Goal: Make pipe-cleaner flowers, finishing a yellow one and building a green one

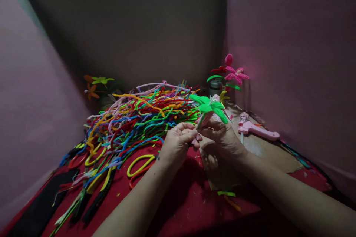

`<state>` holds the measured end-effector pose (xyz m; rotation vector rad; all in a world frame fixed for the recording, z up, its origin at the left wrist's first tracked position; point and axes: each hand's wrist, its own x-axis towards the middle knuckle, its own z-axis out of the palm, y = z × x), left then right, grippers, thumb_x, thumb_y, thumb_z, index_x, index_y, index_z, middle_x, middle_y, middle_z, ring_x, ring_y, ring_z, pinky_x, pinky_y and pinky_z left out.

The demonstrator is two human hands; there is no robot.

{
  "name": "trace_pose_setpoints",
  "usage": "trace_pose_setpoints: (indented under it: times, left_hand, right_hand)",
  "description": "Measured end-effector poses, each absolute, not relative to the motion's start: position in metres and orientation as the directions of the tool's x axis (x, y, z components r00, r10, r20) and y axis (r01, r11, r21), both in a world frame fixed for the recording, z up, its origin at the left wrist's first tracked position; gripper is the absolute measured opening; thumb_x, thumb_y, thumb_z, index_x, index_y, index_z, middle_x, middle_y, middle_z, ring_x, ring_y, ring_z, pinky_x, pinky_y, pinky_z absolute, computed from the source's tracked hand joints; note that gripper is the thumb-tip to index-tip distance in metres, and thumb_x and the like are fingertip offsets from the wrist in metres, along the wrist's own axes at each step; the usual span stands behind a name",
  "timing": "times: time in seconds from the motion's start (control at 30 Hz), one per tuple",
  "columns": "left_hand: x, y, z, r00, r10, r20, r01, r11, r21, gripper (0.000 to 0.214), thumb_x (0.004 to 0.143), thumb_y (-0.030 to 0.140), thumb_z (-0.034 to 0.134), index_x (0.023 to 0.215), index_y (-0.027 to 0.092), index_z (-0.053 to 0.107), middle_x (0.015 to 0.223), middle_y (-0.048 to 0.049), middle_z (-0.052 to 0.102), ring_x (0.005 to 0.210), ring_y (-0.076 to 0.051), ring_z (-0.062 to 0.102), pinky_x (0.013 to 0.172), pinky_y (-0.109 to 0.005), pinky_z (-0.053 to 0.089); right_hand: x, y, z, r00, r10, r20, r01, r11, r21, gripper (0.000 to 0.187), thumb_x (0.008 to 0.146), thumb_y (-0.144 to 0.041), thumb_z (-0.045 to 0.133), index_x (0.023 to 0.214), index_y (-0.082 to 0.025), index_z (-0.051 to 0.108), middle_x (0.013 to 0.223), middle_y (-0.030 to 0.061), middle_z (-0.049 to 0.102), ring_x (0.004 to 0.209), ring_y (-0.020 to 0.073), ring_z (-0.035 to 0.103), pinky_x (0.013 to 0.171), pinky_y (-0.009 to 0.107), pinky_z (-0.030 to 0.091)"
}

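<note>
My left hand [178, 142] and my right hand [222, 135] meet over the red cloth and both pinch the thin stem of a bright green pipe-cleaner flower [210, 106]. The flower's petals spread just above my fingers, tilted to the right. Fingers of both hands are curled shut round the stem. A large tangle of many-coloured pipe cleaners [133, 118] lies just left of my left hand.
A pink glue gun [257, 129] lies on a brown cardboard sheet [272, 152] to the right. Finished pink and red flowers [232, 72] stand in a jar at the back. Orange and green flowers [96, 83] sit back left. Walls close in on three sides.
</note>
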<state>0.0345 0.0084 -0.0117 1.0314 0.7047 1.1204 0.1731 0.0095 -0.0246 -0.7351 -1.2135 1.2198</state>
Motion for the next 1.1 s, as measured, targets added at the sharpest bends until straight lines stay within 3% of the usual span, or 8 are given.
trace_pose_setpoints:
  times: [0.2, 0.33, 0.43, 0.63, 0.77, 0.9, 1.0, 1.1]
  left_hand:
    - [0.032, 0.009, -0.012, 0.507, 0.862, -0.017, -0.464, 0.289, 0.837, 0.023, 0.065, 0.019, 0.070, 0.079, 0.011, 0.053, 0.050, 0.0041, 0.049, 0.037, -0.002, 0.035, 0.040, -0.016, 0.026]
    - [0.030, 0.008, -0.012, 0.606, 0.794, -0.045, -0.432, 0.376, 0.820, 0.017, 0.065, 0.015, 0.066, 0.062, 0.011, 0.050, 0.043, 0.0046, 0.042, 0.035, -0.001, 0.028, 0.038, -0.016, 0.021]
    - [0.028, 0.007, -0.011, 0.667, 0.743, -0.052, -0.418, 0.431, 0.800, 0.016, 0.068, 0.015, 0.062, 0.058, 0.010, 0.050, 0.040, 0.0055, 0.035, 0.035, -0.002, 0.025, 0.037, -0.016, 0.021]
    - [0.028, 0.006, -0.010, 0.682, 0.727, -0.081, -0.425, 0.484, 0.765, 0.007, 0.072, 0.012, 0.059, 0.078, 0.009, 0.057, 0.045, 0.0063, 0.036, 0.038, -0.002, 0.023, 0.038, -0.015, 0.020]
    - [0.027, 0.008, -0.009, 0.609, 0.788, -0.088, -0.372, 0.382, 0.846, 0.012, 0.068, 0.017, 0.064, 0.072, 0.009, 0.056, 0.049, 0.0021, 0.048, 0.039, -0.003, 0.037, 0.041, -0.017, 0.029]
    - [0.028, 0.007, -0.002, 0.431, 0.902, -0.035, -0.260, 0.161, 0.952, 0.016, 0.068, 0.021, 0.064, 0.077, 0.012, 0.053, 0.063, -0.0029, 0.061, 0.043, -0.007, 0.048, 0.043, -0.020, 0.035]
    - [0.033, 0.001, 0.001, 0.317, 0.943, 0.098, -0.056, -0.085, 0.995, 0.019, 0.072, 0.029, 0.061, 0.078, 0.014, 0.052, 0.063, -0.0006, 0.059, 0.048, -0.009, 0.051, 0.048, -0.021, 0.038]
    - [0.037, -0.005, -0.004, 0.251, 0.930, 0.269, 0.231, -0.328, 0.916, 0.016, 0.075, 0.030, 0.058, 0.081, 0.015, 0.054, 0.072, -0.0017, 0.061, 0.060, -0.011, 0.055, 0.057, -0.022, 0.041]
  right_hand:
    - [0.177, 0.012, -0.028, -0.155, 0.933, 0.325, -0.261, 0.279, -0.924, 0.014, 0.068, -0.026, 0.067, 0.081, -0.022, 0.071, 0.080, 0.0020, 0.066, 0.083, 0.0209, 0.057, 0.081, 0.038, 0.044]
    - [0.178, 0.013, -0.028, -0.215, 0.912, 0.348, -0.323, 0.270, -0.907, 0.014, 0.067, -0.021, 0.067, 0.080, -0.022, 0.072, 0.087, 0.0027, 0.068, 0.088, 0.0214, 0.058, 0.087, 0.038, 0.040]
    - [0.179, 0.013, -0.027, -0.214, 0.910, 0.354, -0.328, 0.275, -0.904, 0.013, 0.065, -0.020, 0.068, 0.078, -0.021, 0.072, 0.093, 0.0025, 0.067, 0.090, 0.0209, 0.057, 0.086, 0.036, 0.040]
    - [0.178, 0.015, -0.029, -0.235, 0.945, 0.229, -0.329, 0.145, -0.933, 0.020, 0.063, -0.015, 0.067, 0.083, -0.017, 0.068, 0.086, 0.0020, 0.063, 0.077, 0.0158, 0.056, 0.070, 0.028, 0.043]
    - [0.175, 0.017, -0.031, -0.219, 0.956, 0.194, -0.382, 0.098, -0.919, 0.016, 0.062, -0.014, 0.066, 0.077, -0.016, 0.066, 0.066, -0.0008, 0.058, 0.061, 0.0120, 0.052, 0.060, 0.026, 0.041]
    - [0.173, 0.015, -0.032, -0.207, 0.963, 0.172, -0.401, 0.077, -0.913, 0.014, 0.066, -0.022, 0.065, 0.078, -0.015, 0.065, 0.062, 0.0000, 0.056, 0.055, 0.0123, 0.049, 0.053, 0.027, 0.039]
    - [0.171, 0.014, -0.033, -0.176, 0.970, 0.169, -0.415, 0.082, -0.906, 0.013, 0.067, -0.023, 0.064, 0.078, -0.017, 0.066, 0.062, -0.0005, 0.056, 0.057, 0.0129, 0.050, 0.054, 0.027, 0.039]
    - [0.169, 0.014, -0.033, -0.138, 0.971, 0.193, -0.425, 0.119, -0.897, 0.012, 0.067, -0.022, 0.064, 0.078, -0.020, 0.068, 0.065, -0.0005, 0.057, 0.060, 0.0130, 0.049, 0.058, 0.027, 0.040]
